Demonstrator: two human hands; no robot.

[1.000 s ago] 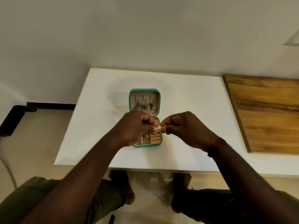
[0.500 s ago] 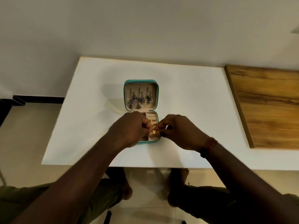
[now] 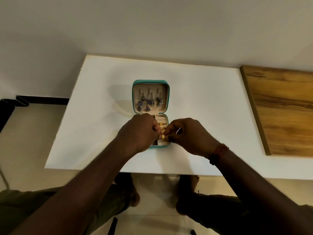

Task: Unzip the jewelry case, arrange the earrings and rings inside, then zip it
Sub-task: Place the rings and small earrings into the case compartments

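A small teal jewelry case lies unzipped and open on the white table. Several silver-blue earrings hang in its beige lid. Gold rings sit in the ring rolls at the right of the base. My left hand covers the base's left part. My right hand is just right of the base. Fingertips of both hands pinch one gold ring over the lower ring rolls.
A wooden board lies on the table's right side. The table's near edge runs just below my wrists. My knees and bare feet show under it, on a tiled floor. A dark skirting runs along the wall at left.
Both hands have lowered the gold ring from above the case down to the ring rolls. The camera view shifted slightly.
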